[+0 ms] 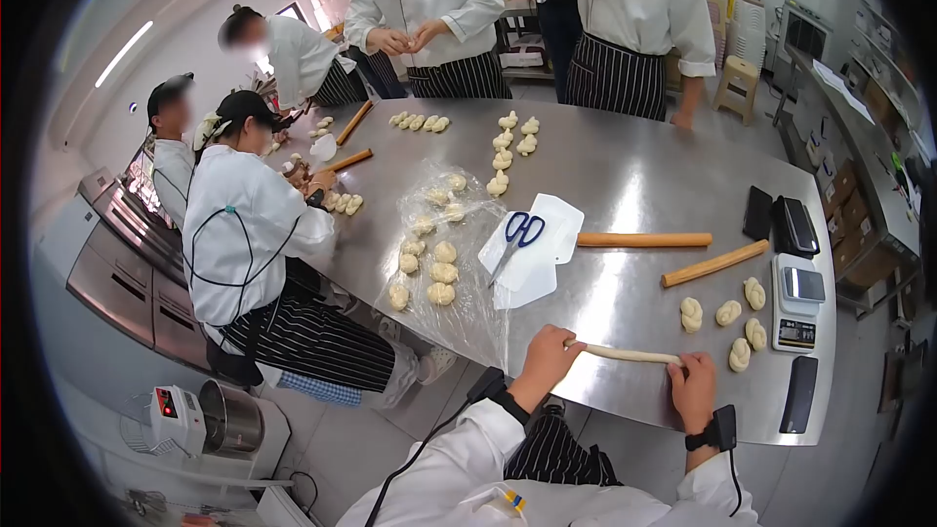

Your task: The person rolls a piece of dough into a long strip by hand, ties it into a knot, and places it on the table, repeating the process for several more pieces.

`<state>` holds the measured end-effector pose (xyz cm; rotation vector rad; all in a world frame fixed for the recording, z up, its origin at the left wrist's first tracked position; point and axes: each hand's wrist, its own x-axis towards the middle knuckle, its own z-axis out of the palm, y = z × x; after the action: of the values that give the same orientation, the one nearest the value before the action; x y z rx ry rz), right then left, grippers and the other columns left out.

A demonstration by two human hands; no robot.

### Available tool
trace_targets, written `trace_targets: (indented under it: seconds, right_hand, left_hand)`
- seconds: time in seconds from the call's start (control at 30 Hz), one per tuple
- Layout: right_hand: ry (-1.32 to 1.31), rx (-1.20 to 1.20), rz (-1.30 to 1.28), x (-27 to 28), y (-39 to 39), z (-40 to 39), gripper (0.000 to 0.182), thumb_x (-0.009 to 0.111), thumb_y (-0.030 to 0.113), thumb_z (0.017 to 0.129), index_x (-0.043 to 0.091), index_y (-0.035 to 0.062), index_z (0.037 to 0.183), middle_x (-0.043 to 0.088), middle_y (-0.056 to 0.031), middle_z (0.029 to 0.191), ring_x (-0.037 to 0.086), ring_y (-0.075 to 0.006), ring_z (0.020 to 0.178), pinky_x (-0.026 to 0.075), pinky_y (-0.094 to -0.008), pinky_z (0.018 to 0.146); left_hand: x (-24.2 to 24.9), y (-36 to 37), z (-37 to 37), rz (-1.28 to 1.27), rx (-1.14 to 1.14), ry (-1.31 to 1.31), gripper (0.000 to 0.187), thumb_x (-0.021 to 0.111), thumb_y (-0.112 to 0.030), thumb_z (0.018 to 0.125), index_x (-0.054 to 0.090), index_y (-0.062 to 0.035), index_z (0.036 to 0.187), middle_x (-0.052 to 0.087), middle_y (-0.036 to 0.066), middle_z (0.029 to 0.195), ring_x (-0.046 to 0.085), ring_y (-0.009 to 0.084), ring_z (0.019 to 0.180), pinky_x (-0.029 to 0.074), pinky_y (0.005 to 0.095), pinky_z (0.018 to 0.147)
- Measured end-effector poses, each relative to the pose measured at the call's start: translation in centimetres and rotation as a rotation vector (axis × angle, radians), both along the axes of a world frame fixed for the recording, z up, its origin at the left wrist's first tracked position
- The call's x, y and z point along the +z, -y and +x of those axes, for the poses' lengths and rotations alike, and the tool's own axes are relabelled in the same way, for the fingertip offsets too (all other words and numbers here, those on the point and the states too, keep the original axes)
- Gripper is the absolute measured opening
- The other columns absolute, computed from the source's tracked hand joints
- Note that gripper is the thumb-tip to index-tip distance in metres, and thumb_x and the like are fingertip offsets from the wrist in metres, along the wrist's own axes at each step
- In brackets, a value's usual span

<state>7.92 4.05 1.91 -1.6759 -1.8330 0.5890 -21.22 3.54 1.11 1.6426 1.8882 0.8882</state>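
Observation:
A thin rope of dough (625, 354) stretches between my two hands just above the near edge of the steel table. My left hand (550, 356) pinches its left end, fingers closed. At its right end my right hand (693, 381) has its fingers closed round the tip. Several knotted dough pieces (728, 312) lie to the right of my hands, beside a white scale (797, 304). Beyond the rope, two wooden rolling pins (644, 240) rest on the table. White scrapers (532, 273) with blue-handled scissors (524, 228) on them lie ahead of my left hand.
Plastic sheeting (468, 273) with several dough balls (441, 294) covers the left-middle of the table (595, 166). More knotted dough (502, 161) lies farther back. Phones (798, 395) lie along the right edge. Several people (264, 224) stand at the left and far sides. A mixer (223, 417) stands lower left.

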Motion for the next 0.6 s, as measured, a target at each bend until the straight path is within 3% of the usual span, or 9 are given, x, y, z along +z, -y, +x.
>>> trace_targets:
  seconds: [0.07,0.17,0.23,0.3,0.4,0.47,0.6]
  right_hand:
    - [-0.064,0.026,-0.054,0.0,0.2,0.2,0.032,0.072,0.012,0.080,0.066,-0.0034,0.108,0.058,-0.0202,0.107,0.056,-0.0377,0.099,0.046,-0.0425,0.087]
    - [-0.049,0.040,0.108,-0.5,0.2,0.0,0.033,0.073,0.009,0.078,0.066,-0.0038,0.107,0.060,-0.0197,0.104,0.058,-0.0373,0.095,0.047,-0.0425,0.084]
    - [0.040,-0.058,0.152,-1.2,0.4,0.0,0.030,0.072,0.005,0.076,0.066,-0.0037,0.105,0.062,-0.0190,0.100,0.058,-0.0378,0.093,0.047,-0.0430,0.084]
    - [0.072,-0.018,0.133,-1.0,0.3,-0.2,0.029,0.072,0.004,0.076,0.066,-0.0038,0.103,0.063,-0.0192,0.098,0.059,-0.0385,0.092,0.047,-0.0436,0.084]
    - [0.110,0.000,0.144,-1.4,0.1,0.0,0.025,0.070,0.001,0.076,0.066,-0.0035,0.100,0.064,-0.0198,0.096,0.060,-0.0393,0.091,0.048,-0.0443,0.083]
    - [0.095,0.018,0.182,-1.4,0.2,-0.3,0.023,0.069,0.000,0.076,0.066,-0.0032,0.099,0.065,-0.0202,0.096,0.061,-0.0395,0.091,0.049,-0.0446,0.082]
    - [0.058,0.050,0.223,-1.5,0.4,-0.4,0.020,0.066,-0.002,0.077,0.066,-0.0004,0.097,0.066,-0.0198,0.097,0.062,-0.0391,0.090,0.050,-0.0448,0.080]
  left_hand:
    - [-0.3,-0.1,-0.4,0.007,-0.001,-0.070,0.026,0.075,-0.023,0.080,0.072,-0.0030,0.096,0.064,0.016,0.087,0.062,0.0351,0.083,0.050,0.0420,0.075]
    - [-1.6,-0.6,-0.6,0.035,0.011,-0.037,0.026,0.075,-0.022,0.079,0.071,-0.0028,0.096,0.066,0.017,0.090,0.063,0.0363,0.086,0.051,0.0432,0.077]
    - [-1.9,-0.6,-0.4,0.053,0.034,0.004,0.027,0.075,-0.021,0.078,0.071,-0.0022,0.097,0.067,0.018,0.092,0.064,0.0368,0.087,0.051,0.0436,0.078]
    - [0.6,-0.1,0.2,0.018,0.067,0.056,0.028,0.074,-0.020,0.078,0.070,-0.0020,0.099,0.066,0.018,0.089,0.063,0.0374,0.085,0.051,0.0442,0.078]
    - [-0.4,-0.5,0.3,-0.014,0.032,0.021,0.025,0.073,-0.019,0.079,0.070,-0.0021,0.097,0.065,0.017,0.090,0.062,0.0371,0.085,0.050,0.0447,0.077]
    - [-0.7,-0.5,0.2,0.117,0.068,0.055,0.023,0.074,-0.016,0.078,0.070,-0.0003,0.094,0.065,0.017,0.088,0.063,0.0351,0.083,0.051,0.0412,0.076]
    - [-1.0,-0.7,0.6,0.138,-0.008,-0.011,0.021,0.072,-0.014,0.078,0.070,-0.0007,0.094,0.065,0.016,0.090,0.063,0.0353,0.085,0.051,0.0419,0.078]
